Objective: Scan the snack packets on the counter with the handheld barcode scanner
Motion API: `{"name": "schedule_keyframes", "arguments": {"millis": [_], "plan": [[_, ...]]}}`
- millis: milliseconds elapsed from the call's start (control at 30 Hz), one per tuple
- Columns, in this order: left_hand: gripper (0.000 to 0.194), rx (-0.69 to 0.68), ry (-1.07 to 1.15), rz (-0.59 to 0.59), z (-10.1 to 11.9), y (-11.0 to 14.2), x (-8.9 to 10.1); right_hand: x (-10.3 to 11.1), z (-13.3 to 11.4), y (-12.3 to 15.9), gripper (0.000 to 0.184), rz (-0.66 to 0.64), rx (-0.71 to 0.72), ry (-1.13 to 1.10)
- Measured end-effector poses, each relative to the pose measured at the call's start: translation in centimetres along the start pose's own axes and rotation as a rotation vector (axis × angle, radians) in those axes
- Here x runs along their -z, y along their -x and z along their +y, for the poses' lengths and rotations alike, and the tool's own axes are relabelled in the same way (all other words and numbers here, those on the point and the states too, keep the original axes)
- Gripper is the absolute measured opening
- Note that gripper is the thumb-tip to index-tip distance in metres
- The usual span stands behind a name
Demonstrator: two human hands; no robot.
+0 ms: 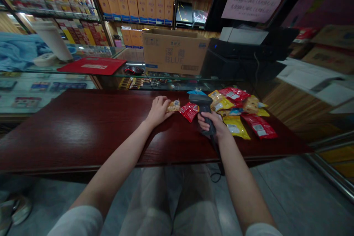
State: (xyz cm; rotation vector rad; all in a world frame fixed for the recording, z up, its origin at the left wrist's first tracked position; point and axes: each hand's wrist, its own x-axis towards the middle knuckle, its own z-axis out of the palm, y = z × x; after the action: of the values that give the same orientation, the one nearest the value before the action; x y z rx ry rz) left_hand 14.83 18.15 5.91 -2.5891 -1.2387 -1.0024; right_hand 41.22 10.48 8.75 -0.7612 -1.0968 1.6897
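Our right hand (212, 123) is closed around the grip of a corded barcode scanner (204, 104), its head pointing far. Our left hand (159, 111) lies palm down on the dark red wooden counter (83, 132), fingers loosely curled, and seems to touch a small clear snack packet (173, 106), though the dim view makes that hard to confirm. A red packet (189, 112) lies between our hands. Yellow and red snack packets (235, 112) are heaped just right of the scanner. Farther off, a cardboard box (174, 51) stands beyond a glass display case (49, 88).
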Motion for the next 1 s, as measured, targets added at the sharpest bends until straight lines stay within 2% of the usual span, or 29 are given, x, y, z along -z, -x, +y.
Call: {"name": "schedule_keyframes", "arguments": {"millis": [100, 200, 433, 567, 700, 767, 867, 933, 1000], "plan": [[0.047, 0.104, -0.014, -0.011, 1.0, 0.0, -0.2, 0.7, -0.6, 0.6, 0.033, -0.014, 0.050, -0.064], [0.045, 0.166, 0.064, -0.025, 2.0, 0.1, -0.7, 1.4, -0.6, 2.1, 0.028, -0.009, 0.079, -0.120], [0.034, 0.317, 0.284, -0.015, 3.6, -0.6, -2.7, 3.0, 1.5, 7.4, 0.025, 0.053, 0.103, -0.149], [0.030, 0.444, 0.355, -0.011, 4.3, -2.4, -4.2, 3.6, 1.7, 7.9, 0.031, 0.116, 0.104, -0.160], [0.035, 0.516, 0.381, 0.031, 5.9, -5.8, -5.9, 3.8, 1.6, 7.2, 0.035, 0.124, 0.093, -0.160], [0.040, 0.498, 0.338, 0.011, 7.1, -7.9, -6.5, 4.0, 1.6, 7.0, 0.035, 0.120, 0.089, -0.167], [0.041, 0.371, 0.233, -0.133, 8.9, -10.3, -7.3, 4.3, 1.5, 6.9, 0.035, 0.093, 0.088, -0.198], [0.033, 0.260, 0.212, -0.236, 9.8, -10.7, -7.8, 4.4, 1.5, 6.9, 0.034, 0.071, 0.091, -0.219], [0.028, 0.189, 0.221, -0.283, 10.2, -10.2, -8.2, 4.5, 1.5, 6.9, 0.033, 0.061, 0.097, -0.226]]}}
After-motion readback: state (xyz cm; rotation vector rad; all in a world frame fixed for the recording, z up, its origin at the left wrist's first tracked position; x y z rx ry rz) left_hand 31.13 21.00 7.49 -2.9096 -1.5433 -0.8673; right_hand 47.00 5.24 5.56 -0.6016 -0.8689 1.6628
